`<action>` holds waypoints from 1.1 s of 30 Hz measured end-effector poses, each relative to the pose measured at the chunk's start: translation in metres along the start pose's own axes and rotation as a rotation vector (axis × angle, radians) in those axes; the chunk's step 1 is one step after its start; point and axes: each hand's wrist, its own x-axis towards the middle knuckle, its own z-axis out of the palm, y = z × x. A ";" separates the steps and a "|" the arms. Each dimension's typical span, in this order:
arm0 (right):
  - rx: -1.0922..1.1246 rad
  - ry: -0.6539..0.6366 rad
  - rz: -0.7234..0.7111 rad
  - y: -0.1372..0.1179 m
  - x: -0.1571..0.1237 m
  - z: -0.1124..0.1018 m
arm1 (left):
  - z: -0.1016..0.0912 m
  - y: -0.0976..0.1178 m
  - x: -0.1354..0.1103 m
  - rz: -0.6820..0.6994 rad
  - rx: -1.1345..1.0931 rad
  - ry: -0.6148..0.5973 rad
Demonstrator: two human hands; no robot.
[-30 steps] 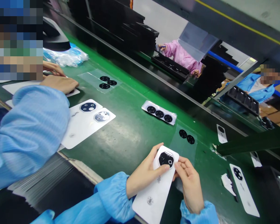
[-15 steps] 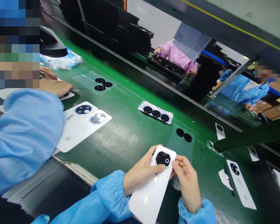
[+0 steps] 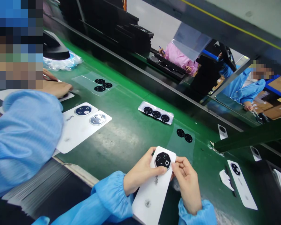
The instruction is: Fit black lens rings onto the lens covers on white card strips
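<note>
panel (image 3: pixel 151 190) is up in both hands over the near edge of the green bench (image 3: pixel 121 140), white, tilted, its lower end running out of my view. left hand (image 3: pixel 138 173) is gripping it: thumb flat on the face, tip at the lower rim of the black disc (image 3: pixel 162 159), fingers around the left edge. right hand (image 3: pixel 188 179) is curled in, thumb and fingertips pinching the right edge beside the disc; what the fingers do behind, i can't tell.

handling, my read: light, thin, fairly stiff, may flex if pushed mid-span. face looks glossy, so probably slick and quick to take prints. disc area likely scratches easiest. i'd hold by the long edges, thumbs off the disc, support behind the top end.

around it: clear film (image 3: pixel 181 150) with two black discs (image 3: pixel 188 138) just beyond the right hand; strip (image 3: pixel 141 107) with three more discs (image 3: pixel 156 114) farther back. second panel (image 3: pixel 244 190) well off to the right, crumpled white paper (image 3: pixel 226 180) near it. co-worker's blue sleeve (image 3: pixel 25 137) at left.
</note>
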 end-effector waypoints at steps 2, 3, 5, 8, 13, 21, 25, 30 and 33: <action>0.001 -0.001 0.008 -0.001 0.000 0.001 | 0.000 0.000 0.000 -0.004 0.029 0.023; 0.001 -0.009 0.010 -0.001 0.000 0.002 | 0.001 0.001 0.000 -0.005 0.039 0.033; 0.011 -0.017 0.012 -0.001 0.000 0.003 | 0.001 0.001 0.000 -0.003 0.049 0.048; 0.072 -0.035 0.031 0.001 0.001 0.004 | 0.000 0.002 -0.001 -0.007 0.041 0.022; 0.202 -0.098 0.135 0.009 0.005 0.007 | 0.001 0.006 -0.004 -0.037 -0.029 -0.081; 0.208 -0.051 0.147 0.016 0.008 0.006 | -0.005 0.004 -0.001 -0.056 -0.014 -0.199; 0.237 0.018 0.168 0.021 0.010 0.007 | -0.005 0.005 -0.003 -0.084 -0.011 -0.204; 0.187 0.066 0.156 0.024 0.011 0.007 | -0.003 0.007 -0.006 -0.103 -0.067 -0.219; 0.140 0.062 0.110 0.023 0.012 0.004 | -0.002 0.007 -0.003 -0.074 -0.058 -0.197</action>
